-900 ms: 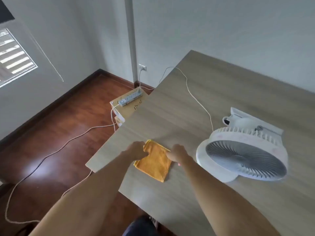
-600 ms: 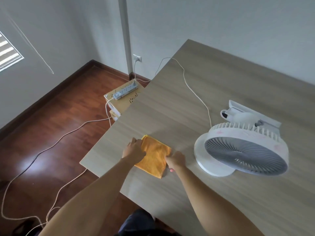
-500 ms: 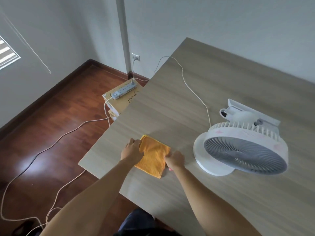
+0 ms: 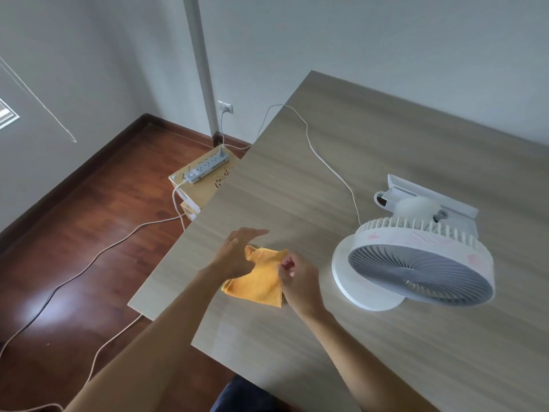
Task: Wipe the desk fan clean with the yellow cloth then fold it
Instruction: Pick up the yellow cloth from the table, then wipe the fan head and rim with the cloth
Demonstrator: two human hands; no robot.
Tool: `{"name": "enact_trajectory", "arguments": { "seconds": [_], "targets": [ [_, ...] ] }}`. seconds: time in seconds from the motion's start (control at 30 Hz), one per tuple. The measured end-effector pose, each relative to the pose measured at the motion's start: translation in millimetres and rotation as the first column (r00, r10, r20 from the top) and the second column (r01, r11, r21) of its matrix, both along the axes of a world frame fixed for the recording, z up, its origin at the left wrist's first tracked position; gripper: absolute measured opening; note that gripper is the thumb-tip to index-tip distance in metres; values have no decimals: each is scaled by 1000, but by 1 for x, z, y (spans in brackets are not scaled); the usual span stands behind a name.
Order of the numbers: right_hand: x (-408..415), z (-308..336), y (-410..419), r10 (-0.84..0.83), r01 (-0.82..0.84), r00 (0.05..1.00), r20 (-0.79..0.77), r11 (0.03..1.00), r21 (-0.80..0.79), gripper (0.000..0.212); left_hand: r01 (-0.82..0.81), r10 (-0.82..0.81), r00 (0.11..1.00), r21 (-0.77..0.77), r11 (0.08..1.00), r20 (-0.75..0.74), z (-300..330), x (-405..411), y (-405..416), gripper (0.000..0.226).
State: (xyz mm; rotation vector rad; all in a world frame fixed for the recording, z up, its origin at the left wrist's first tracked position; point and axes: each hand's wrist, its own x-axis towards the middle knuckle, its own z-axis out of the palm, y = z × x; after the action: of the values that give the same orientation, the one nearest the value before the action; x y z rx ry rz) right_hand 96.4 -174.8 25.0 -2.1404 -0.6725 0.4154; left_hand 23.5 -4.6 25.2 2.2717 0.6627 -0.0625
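You find only one item bearing writing: the cardboard box [image 4: 198, 190] on the floor beside the desk [image 4: 386, 150]. Dark handwritten marks run across its top face, next to the power strip [image 4: 207, 168] resting on it. The marks are too small and partly cut off by the desk edge, so you cannot read them. The power strip shows no legible label. Pink smudges on the desk fan [image 4: 421, 263] rim form no readable characters.
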Motion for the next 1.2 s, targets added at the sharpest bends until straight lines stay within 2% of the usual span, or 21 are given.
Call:
{"name": "enact_trajectory", "arguments": {
  "seconds": [0.1,0.23,0.43,0.57,0.7,0.77,0.83,0.93,1.1,1.2],
  "targets": [
    [-2,30,0,33,-35,999,24,995,94,9,216,-213,976,-73,974,41,35,12,7,82],
    [0,74,-6,40,-52,998,54,971,235,7,390,-387,920,-83,917,56,81,25,12,65],
    [-1,140,-30,-54,40,998,22,908,418,9,464,-446,884,-145,874,138,144,32,-8,38],
    [-2,179,-58,-114,109,993,-23,849,518,8,592,-555,801,-165,789,223,185,37,-34,27],
    [-5,211,-91,-169,175,983,-68,773,610,8,671,-597,711,-101,735,372,224,44,-68,11],
    [-4,222,-114,-161,221,975,-152,765,605,19,711,-611,655,-90,697,444,239,50,-86,11],
    [-2,226,-139,-127,229,967,-220,810,539,28,734,-598,620,-106,671,508,251,57,-104,12],
    [-6,220,-174,-157,242,965,-208,835,493,30,765,-591,582,-131,630,558,259,68,-134,7],
    [-20,213,-212,-370,410,909,-191,715,566,24,750,-592,601,-124,649,536,245,87,-176,8],
    [-22,209,-226,-550,514,831,-84,700,497,21,710,-570,636,-104,697,520,232,98,-190,23]
  ]
}}
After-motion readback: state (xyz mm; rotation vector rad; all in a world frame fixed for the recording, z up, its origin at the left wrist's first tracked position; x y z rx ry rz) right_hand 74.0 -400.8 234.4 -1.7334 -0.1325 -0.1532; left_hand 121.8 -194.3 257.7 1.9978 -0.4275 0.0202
